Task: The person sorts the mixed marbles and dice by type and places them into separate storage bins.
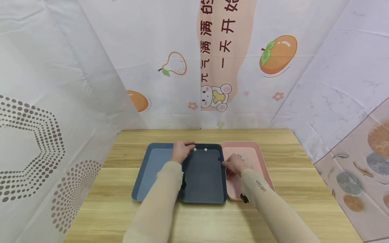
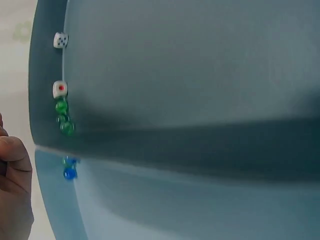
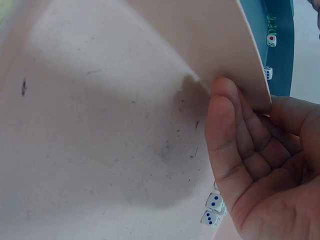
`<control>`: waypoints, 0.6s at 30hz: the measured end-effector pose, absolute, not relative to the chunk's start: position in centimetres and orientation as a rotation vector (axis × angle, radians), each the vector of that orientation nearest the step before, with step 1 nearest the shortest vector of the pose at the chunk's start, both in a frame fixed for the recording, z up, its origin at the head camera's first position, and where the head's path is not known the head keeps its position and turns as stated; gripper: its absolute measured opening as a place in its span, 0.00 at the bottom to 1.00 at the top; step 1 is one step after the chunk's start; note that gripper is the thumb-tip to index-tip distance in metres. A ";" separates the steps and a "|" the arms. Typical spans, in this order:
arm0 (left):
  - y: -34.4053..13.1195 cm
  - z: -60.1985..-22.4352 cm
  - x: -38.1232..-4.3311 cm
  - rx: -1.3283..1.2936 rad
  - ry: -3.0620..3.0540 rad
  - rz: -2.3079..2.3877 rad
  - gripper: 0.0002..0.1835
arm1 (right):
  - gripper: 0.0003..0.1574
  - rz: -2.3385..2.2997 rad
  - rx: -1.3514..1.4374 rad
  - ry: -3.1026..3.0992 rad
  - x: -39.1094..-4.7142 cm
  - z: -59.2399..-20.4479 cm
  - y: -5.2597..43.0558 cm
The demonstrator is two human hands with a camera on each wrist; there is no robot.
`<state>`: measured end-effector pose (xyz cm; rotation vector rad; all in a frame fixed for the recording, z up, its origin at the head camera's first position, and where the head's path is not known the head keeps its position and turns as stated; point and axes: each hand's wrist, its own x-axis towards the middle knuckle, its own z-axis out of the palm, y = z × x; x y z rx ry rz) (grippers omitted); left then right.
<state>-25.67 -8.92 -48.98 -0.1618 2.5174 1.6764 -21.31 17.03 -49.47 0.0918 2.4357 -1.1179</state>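
My right hand (image 1: 235, 164) grips the left wall of the pink tray (image 3: 227, 30), fingers inside and thumb outside. Several white dice (image 3: 215, 202) with blue pips lie in that tray, partly behind the hand. My left hand (image 1: 181, 151) is at the back rim, where the light blue tray (image 1: 159, 153) meets the dark blue-grey tray (image 1: 203, 182). Only part of it shows in the left wrist view, so what lies between its fingers is hidden. Near it in the dark tray are two dice (image 2: 60, 89) and several green beads (image 2: 62, 106). Blue beads (image 2: 70, 173) sit in the light blue tray's corner.
The three trays stand side by side on a wooden table (image 1: 112, 195). A printed cloth (image 1: 182, 94) hangs behind the table, with more cloth at both sides. A small dark blue spot (image 1: 219, 158) shows on the dark tray's right wall.
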 end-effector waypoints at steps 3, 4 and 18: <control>-8.0 -49.2 -25.7 -0.117 2.503 1.666 0.13 | 0.23 -1.128 0.105 2.424 -21.4 -49.6 17.1; -7.8 -49.3 -25.7 -0.101 2.506 1.656 0.13 | 0.23 -1.130 0.105 2.424 -21.4 -49.6 17.1; -4.0 -51.8 -25.5 0.055 2.561 1.502 0.12 | 0.24 -1.141 0.108 2.418 -21.3 -49.5 17.2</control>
